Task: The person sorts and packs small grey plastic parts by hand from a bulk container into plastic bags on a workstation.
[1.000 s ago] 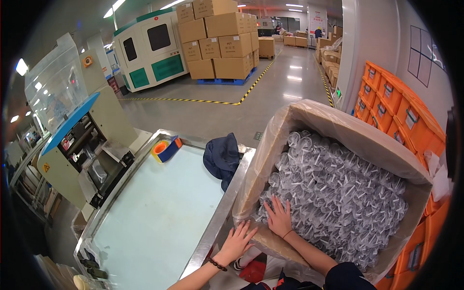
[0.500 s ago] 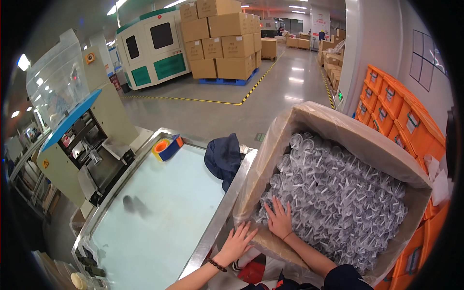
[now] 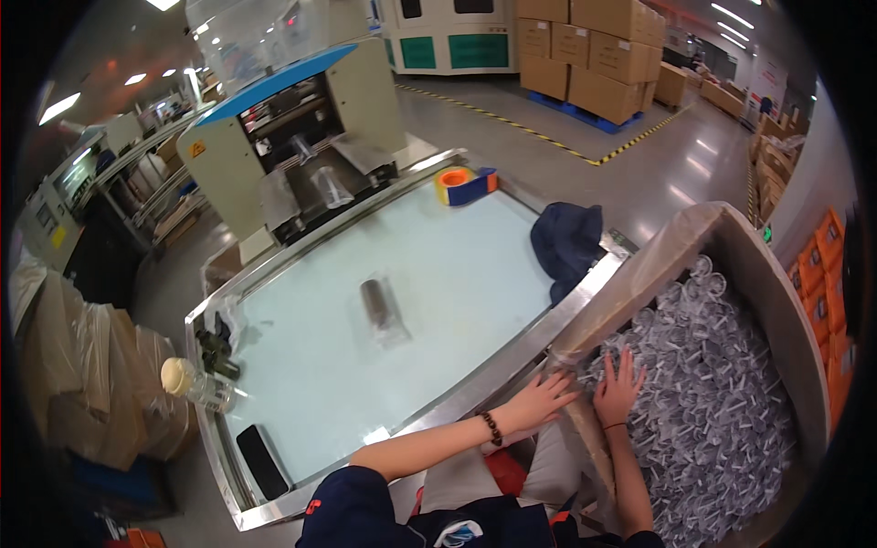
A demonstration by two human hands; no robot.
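My left hand [image 3: 541, 402] has its fingers spread against the near rim of a plastic-lined cardboard box [image 3: 630, 288]. A dark beaded bracelet circles that wrist. Inside the box, my right hand [image 3: 618, 395] lies open on a heap of clear plastic pieces [image 3: 722, 402] with thin white stems. Neither hand holds anything that I can see. To the left is a worktable with a pale top [image 3: 457, 260]. A blurred see-through piece with a grey-brown end [image 3: 376, 301] appears over the middle of it.
At the table's far side stands a beige machine [image 3: 219, 183] with a clear piece [image 3: 331, 185] on its front. On the table are a tape roll [image 3: 454, 185], a dark blue cap [image 3: 566, 242], a bottle [image 3: 196, 385] and a phone [image 3: 262, 463]. Orange crates [image 3: 827, 274] stand right.
My view has swung left, bringing the phone and bottle into sight. Both hands stay at the box, much as before. The blurred piece over the table now shows more clearly.
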